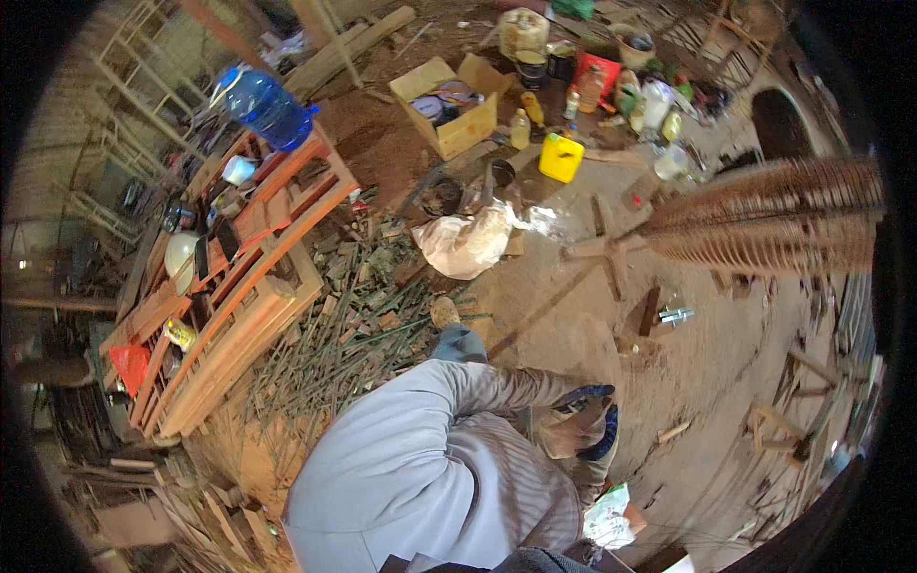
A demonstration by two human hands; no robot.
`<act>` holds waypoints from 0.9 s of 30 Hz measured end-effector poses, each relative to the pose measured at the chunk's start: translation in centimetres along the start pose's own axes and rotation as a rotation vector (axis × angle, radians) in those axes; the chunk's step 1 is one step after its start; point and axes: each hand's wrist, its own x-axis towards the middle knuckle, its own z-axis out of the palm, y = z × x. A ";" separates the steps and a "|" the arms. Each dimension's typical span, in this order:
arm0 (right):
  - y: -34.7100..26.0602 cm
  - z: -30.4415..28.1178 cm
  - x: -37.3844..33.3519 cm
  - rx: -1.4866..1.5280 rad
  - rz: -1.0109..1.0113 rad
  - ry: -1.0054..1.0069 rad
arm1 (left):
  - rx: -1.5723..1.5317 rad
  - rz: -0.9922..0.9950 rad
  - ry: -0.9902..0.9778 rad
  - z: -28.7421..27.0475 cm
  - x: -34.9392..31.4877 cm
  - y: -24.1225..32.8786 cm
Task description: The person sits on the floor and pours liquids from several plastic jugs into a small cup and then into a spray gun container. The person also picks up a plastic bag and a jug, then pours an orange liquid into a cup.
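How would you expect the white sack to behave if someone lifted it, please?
The white sack is probably floppy, given its creased surface. It seems unlikely to roll, since it lies slumped and uneven.

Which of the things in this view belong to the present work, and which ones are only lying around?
Probably in use:
brown, dark-blue-edged thing by the sleeve; too blurred to identify

Apparently just lying about:
yellow jug
open cardboard box
white sack
blue water bottle
wood scraps
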 end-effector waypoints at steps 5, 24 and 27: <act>-1.9 -4.1 -7.4 -0.093 -0.210 0.322 | -0.629 -0.014 -0.124 7.8 5.4 -3.9; -8.6 -14.4 -10.2 -0.087 -0.217 1.298 | -0.571 -0.209 -0.099 9.1 24.8 6.6; -9.8 -17.4 -10.0 -0.365 -0.232 1.333 | -0.368 -0.214 0.012 11.6 29.1 10.5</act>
